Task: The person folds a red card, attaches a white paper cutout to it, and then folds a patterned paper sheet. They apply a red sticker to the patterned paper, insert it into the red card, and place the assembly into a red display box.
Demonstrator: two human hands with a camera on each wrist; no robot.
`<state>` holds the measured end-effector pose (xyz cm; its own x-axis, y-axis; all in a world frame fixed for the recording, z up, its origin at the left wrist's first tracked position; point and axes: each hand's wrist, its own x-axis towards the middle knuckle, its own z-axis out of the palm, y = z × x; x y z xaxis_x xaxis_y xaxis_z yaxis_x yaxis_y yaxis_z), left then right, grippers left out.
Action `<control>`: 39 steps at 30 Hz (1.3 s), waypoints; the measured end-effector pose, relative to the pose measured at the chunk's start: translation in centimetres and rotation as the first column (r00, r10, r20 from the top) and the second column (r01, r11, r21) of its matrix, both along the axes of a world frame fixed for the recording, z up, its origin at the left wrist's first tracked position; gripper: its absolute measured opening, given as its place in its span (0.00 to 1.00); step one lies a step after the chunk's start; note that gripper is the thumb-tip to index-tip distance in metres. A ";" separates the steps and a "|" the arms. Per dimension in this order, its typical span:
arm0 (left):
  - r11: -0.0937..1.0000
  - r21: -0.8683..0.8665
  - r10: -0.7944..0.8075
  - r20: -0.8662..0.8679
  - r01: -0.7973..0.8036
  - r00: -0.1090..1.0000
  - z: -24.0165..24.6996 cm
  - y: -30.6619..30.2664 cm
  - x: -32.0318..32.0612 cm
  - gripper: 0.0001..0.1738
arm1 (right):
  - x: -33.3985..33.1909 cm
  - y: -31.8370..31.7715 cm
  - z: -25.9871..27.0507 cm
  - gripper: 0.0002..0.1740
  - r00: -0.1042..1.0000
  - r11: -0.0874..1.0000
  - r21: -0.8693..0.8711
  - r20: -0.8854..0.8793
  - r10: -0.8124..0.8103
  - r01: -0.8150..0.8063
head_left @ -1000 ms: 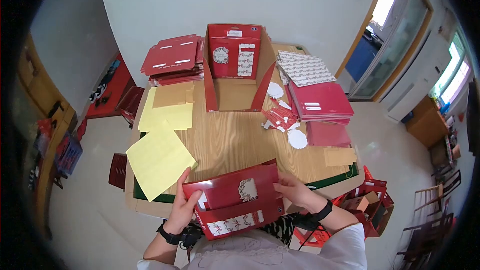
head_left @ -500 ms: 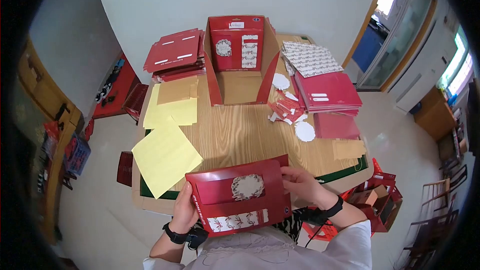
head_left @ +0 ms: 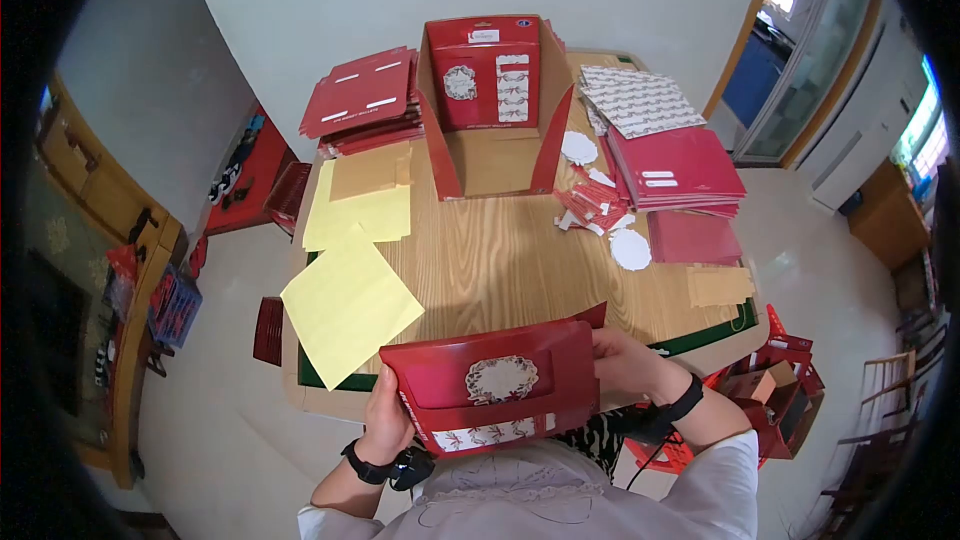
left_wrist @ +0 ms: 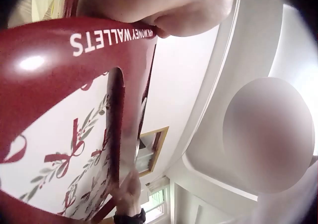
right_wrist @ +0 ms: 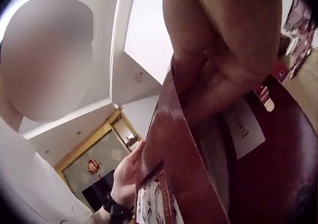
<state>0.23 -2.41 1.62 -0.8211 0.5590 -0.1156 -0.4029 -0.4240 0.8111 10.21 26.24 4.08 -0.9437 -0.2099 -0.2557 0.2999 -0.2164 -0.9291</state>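
The person has raised the red cardboard wallet pack with the wreath picture [head_left: 500, 390] and squared it; one second ago it sat lower and more tilted. The left hand [head_left: 388, 420] grips its left edge and the right hand [head_left: 625, 365] pinches its right edge, at the near edge of the wooden table [head_left: 500, 260]. The folding looks nearly closed, I think.

The wooden table [head_left: 500, 270] carried an open red display box [head_left: 495, 155] at its far middle and a stack of red cards [head_left: 365, 100] far left. Yellow sheets [head_left: 352, 302] lay along the left. Patterned sheets [head_left: 640, 100] and a red stack [head_left: 675, 172] sat on the right, with white discs [head_left: 630, 249], possibly paper cutouts, just left of them.
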 end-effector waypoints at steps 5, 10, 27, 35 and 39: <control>0.999 0.000 -0.035 -0.053 0.035 0.998 0.6 0.1 0.3 0.24 | -0.4 0.9 -1.4 0.17 0.997 0.996 0.075 -0.064 0.050 -0.045; 0.998 -0.030 -0.050 -0.090 0.047 0.995 1.2 0.2 0.6 0.24 | -0.5 0.4 -1.2 0.14 0.984 0.988 0.061 -0.115 -0.136 0.144; 0.938 0.038 0.341 -0.271 -0.344 0.900 3.1 2.1 -1.4 0.31 | -0.5 -1.9 1.9 0.25 0.875 0.900 0.106 -0.306 -0.376 0.424; 0.820 -0.189 0.150 -0.840 -0.540 0.522 3.4 0.6 -1.2 0.40 | 0.1 -0.6 1.9 0.16 0.908 0.613 0.709 -0.417 -0.035 0.349; 0.690 -0.030 0.074 -0.991 -0.724 0.112 5.0 -0.2 0.9 0.29 | 0.2 -1.3 1.5 0.21 0.933 0.710 0.651 -0.360 -0.023 0.269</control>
